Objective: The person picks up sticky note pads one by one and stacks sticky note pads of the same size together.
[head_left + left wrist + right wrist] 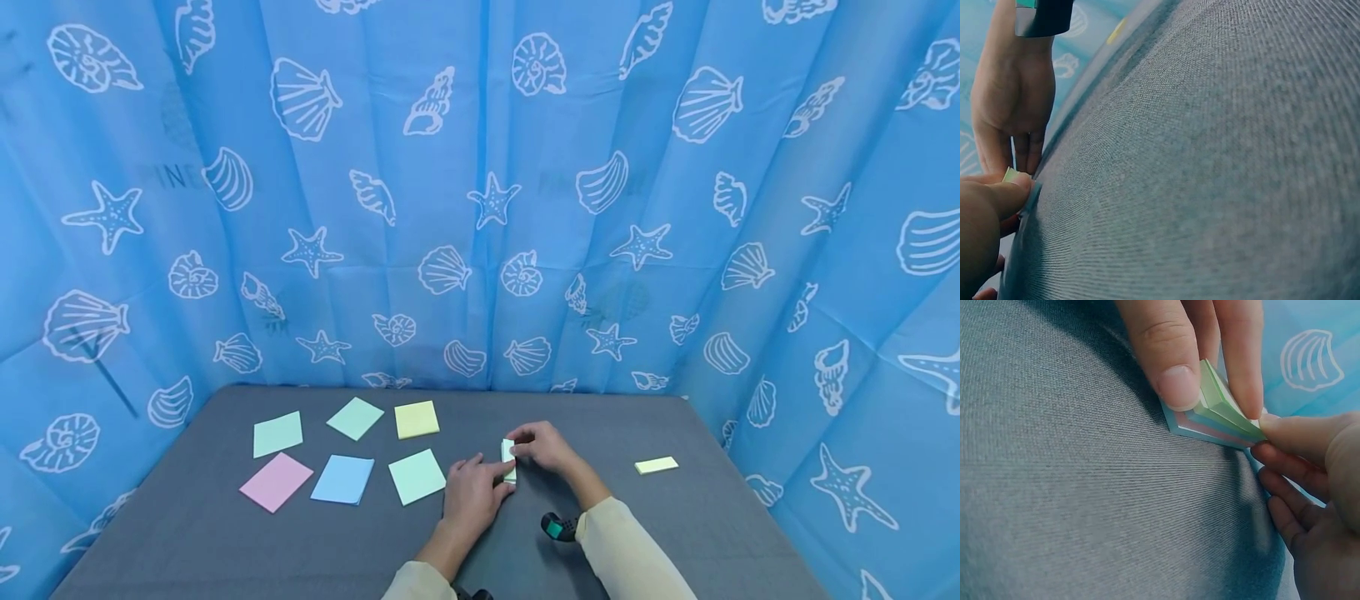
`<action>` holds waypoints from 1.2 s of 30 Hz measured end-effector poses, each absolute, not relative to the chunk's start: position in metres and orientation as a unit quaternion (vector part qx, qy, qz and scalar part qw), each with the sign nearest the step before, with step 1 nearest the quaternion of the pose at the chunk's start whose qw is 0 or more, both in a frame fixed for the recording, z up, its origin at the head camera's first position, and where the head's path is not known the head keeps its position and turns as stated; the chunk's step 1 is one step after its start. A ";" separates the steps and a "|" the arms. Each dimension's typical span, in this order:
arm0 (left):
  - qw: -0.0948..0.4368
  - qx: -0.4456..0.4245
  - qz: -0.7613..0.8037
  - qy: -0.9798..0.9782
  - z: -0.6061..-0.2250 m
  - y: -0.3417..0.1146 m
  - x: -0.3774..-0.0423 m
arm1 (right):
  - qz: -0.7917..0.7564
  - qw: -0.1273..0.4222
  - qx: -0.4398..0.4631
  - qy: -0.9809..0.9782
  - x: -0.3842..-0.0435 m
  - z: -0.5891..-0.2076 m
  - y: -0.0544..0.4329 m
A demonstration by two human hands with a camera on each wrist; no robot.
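A small stack of narrow sticky note pads [507, 450] stands on the grey table between my two hands. In the right wrist view this stack [1213, 425] shows green pads on top, with pink and blue layers below, and the upper green ones sit slightly fanned. My right hand [546, 448] pinches it from the far side, thumb on one long edge and fingers opposite. At the near end, my left hand [471, 496] grips it between thumb and index finger. The left wrist view shows only a green corner [1009, 175] beside the left thumb.
Left of my hands lie square sticky notes: green [277, 434], another green [356, 418], yellow [416, 419], pink [276, 482], blue [342, 480] and a third green [417, 477]. A narrow yellow pad [656, 465] lies at the right. Behind the table [585, 417] hangs a blue shell-patterned curtain [480, 308].
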State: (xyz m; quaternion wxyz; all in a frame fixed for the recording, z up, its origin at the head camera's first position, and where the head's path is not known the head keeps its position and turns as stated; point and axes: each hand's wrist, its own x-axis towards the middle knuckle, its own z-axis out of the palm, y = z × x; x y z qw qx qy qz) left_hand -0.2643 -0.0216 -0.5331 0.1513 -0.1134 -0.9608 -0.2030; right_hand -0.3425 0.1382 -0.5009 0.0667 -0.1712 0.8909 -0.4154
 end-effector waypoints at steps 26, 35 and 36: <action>0.147 -0.108 -0.205 -0.962 -0.535 -0.022 -0.264 | -0.425 0.056 -0.180 0.885 -0.337 -0.502 0.138; 0.151 -0.112 -0.204 -0.961 -0.535 -0.022 -0.264 | -0.464 0.037 -0.193 0.864 -0.329 -0.507 0.142; 0.154 -0.114 -0.205 -0.960 -0.535 -0.022 -0.264 | -0.471 0.038 -0.184 0.862 -0.328 -0.507 0.143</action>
